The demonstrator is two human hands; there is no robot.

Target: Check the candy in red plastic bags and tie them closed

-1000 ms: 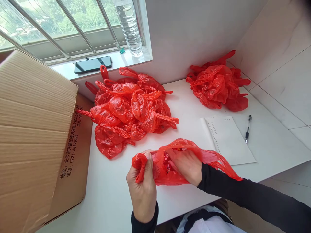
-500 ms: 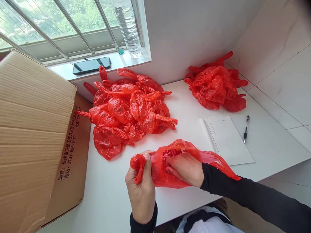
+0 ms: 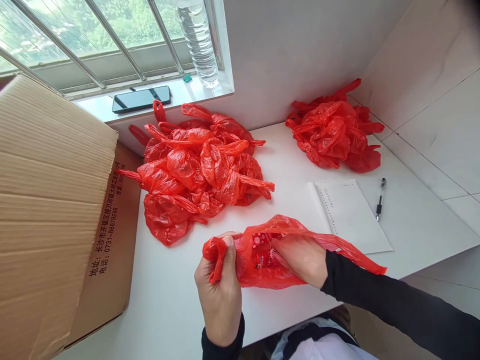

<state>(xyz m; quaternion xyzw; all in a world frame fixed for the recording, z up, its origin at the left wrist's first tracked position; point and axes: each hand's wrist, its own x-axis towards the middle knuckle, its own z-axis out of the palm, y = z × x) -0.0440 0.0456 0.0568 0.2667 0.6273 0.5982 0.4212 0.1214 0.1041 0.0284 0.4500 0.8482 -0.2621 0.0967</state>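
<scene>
A red plastic bag [image 3: 262, 272] lies open on the white table [image 3: 172, 300] near its front edge. My left hand [image 3: 219, 295] is closed round one bunched handle of that bag at its left end. My right hand [image 3: 302, 257] is at the bag's mouth, fingers curled on a red printed packet [image 3: 262, 247] inside. The bag's other handle [image 3: 360, 255] drapes over my right sleeve.
A big heap of tied red bags [image 3: 198, 170] lies at the back left, a smaller heap [image 3: 333, 132] at the back right. A cardboard box [image 3: 56, 210] stands at the left. A paper sheet [image 3: 348, 215] and pen [image 3: 379, 200] lie right. Phone [image 3: 141, 99] and bottle [image 3: 197, 42] sit on the sill.
My right hand has drawn back to the right, out toward the bag's mouth. The left hand keeps its hold on the handle.
</scene>
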